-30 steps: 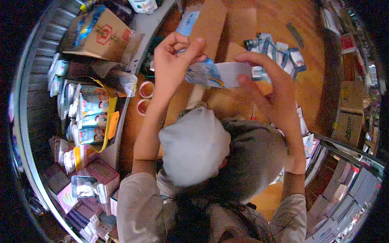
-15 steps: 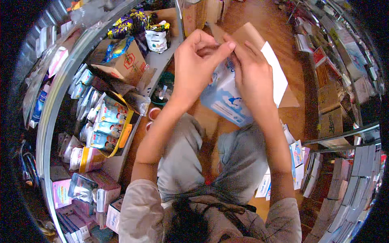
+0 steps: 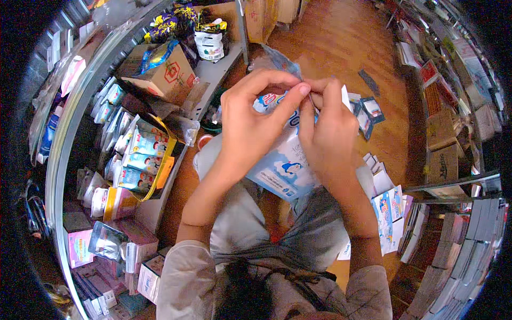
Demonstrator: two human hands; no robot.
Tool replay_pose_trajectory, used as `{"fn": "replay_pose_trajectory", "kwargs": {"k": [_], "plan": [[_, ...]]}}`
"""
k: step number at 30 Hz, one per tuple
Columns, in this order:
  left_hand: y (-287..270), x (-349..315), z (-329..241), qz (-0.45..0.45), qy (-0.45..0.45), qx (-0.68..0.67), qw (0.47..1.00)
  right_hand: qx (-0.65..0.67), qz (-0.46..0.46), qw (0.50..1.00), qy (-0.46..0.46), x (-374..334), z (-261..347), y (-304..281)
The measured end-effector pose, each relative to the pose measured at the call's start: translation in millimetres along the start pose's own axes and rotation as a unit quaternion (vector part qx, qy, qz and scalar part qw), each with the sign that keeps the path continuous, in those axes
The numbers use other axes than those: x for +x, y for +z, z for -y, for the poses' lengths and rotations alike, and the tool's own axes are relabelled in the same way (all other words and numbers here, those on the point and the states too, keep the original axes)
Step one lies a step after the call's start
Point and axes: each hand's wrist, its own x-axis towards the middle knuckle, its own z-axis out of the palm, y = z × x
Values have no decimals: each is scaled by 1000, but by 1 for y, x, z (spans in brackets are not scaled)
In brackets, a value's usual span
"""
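- Wooden floor [image 3: 341,37], beneath everything, running away ahead of you.
- Shelving [image 3: 216,74], at your left, packed with goods; its edges bend with the lens.
- Carton [image 3: 160,80], brown, printed red, on that shelving, a blue wrapper in its top.
- Display box [image 3: 164,184], yellow-edged, nearer you than the carton, filled with upright blue packets [image 3: 138,178].
- Printed package [image 3: 282,173], blue and white, in front of you, hanging tilted from your hands over your lap; whether it touches your knees you cannot tell.
- Left hand [image 3: 253,114], yours, narrow: thumb and forefinger pinch the package near its upper edge.
- Right hand [image 3: 329,125], yours, slightly blurred, also narrow, its fingertips pinching that same edge and meeting the left.
- Printed sheets [image 3: 388,213], blue and white, just right of your right forearm.
- Loose packets [image 3: 369,113], dark blue and white, on the floor beyond your right hand.
- Dark strip [image 3: 368,82], on the floor, farther off.
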Motion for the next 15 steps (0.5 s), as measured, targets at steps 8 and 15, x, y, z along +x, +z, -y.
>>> {"fn": "replay_pose_trajectory", "kwargs": {"k": [8, 15], "plan": [[4, -3, -8, -6, 4, -11, 1000, -66, -47, 996, -40, -4, -4, 1], [6, 0, 1, -32, 70, 13, 997, -57, -21, 998, -29, -6, -6, 0]]}}
